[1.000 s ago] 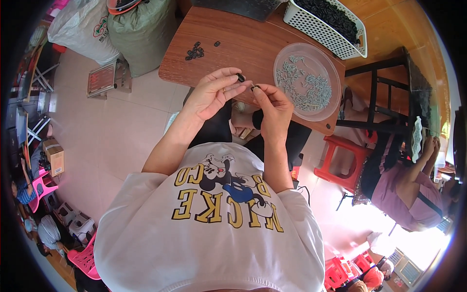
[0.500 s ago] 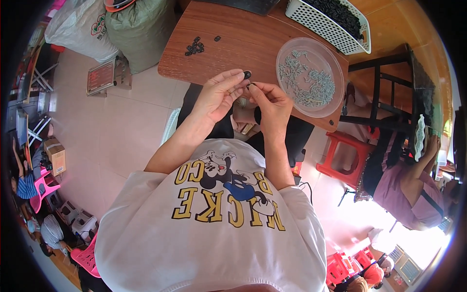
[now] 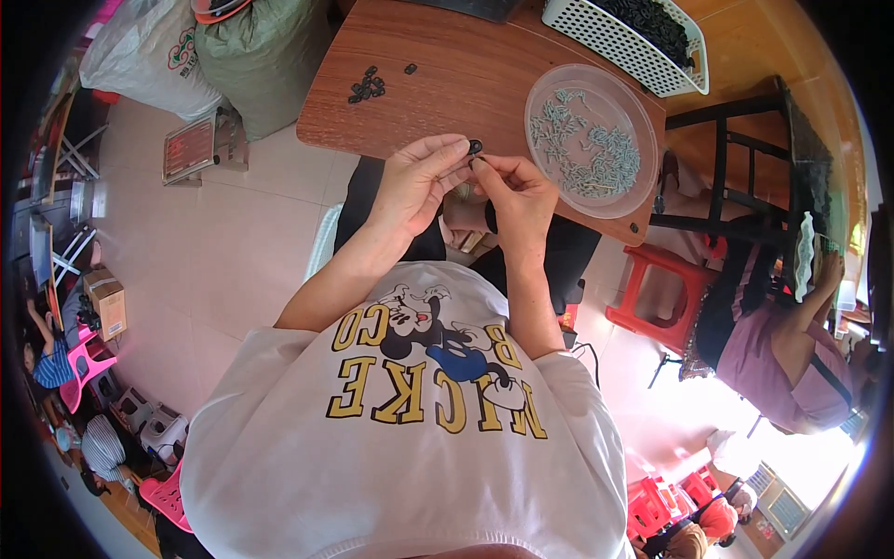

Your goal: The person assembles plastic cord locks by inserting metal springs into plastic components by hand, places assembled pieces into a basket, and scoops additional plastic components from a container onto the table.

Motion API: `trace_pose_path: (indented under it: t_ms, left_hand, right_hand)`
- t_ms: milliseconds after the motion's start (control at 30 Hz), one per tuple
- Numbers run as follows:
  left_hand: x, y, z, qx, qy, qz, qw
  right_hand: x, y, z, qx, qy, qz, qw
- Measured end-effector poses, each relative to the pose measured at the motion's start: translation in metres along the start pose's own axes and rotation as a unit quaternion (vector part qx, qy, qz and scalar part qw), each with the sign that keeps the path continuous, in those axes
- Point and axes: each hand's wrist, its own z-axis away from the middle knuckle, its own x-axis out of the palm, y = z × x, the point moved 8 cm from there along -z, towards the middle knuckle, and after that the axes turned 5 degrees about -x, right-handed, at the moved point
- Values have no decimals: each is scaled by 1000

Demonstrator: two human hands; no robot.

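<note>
Between the thumb and fingers of my left hand (image 3: 419,182) is a small black oval piece (image 3: 475,146), held just off the near edge of the wooden table (image 3: 456,93). My right hand (image 3: 521,197) is pinched closed right beside that piece; whatever its fingertips grip is too small to make out. On the tabletop, beyond my left hand, lies a loose group of small black pieces (image 3: 367,87), with one single black piece (image 3: 411,69) apart from them. Just past my right hand stands a round clear tray (image 3: 622,211) holding many small silvery screws (image 3: 596,172).
A white perforated basket (image 3: 610,53) full of black pieces stands at the table's far right. Large sacks (image 3: 251,70) and a low stool (image 3: 190,149) are on the floor at left. On the right are a red stool (image 3: 652,293) and a seated person (image 3: 782,368).
My right fingertips have come slightly closer to the black piece in my left hand. The whole view has shifted a little; the pieces on the table and the tray stay in place.
</note>
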Motion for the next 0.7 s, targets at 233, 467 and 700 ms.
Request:
trace_pose_path:
  t_ms: [233, 467, 700]
  left_hand:
    - [6, 8, 6, 86, -19, -118, 989]
    - [8, 9, 13, 88, -33, -132, 987]
    - [10, 8, 21, 69, -64, -157, 983]
  right_hand:
    - [0, 4, 0, 4, 1, -35, 999]
    - [4, 5, 3, -18, -59, -70, 996]
    - [6, 4, 8, -16, -78, -95, 992]
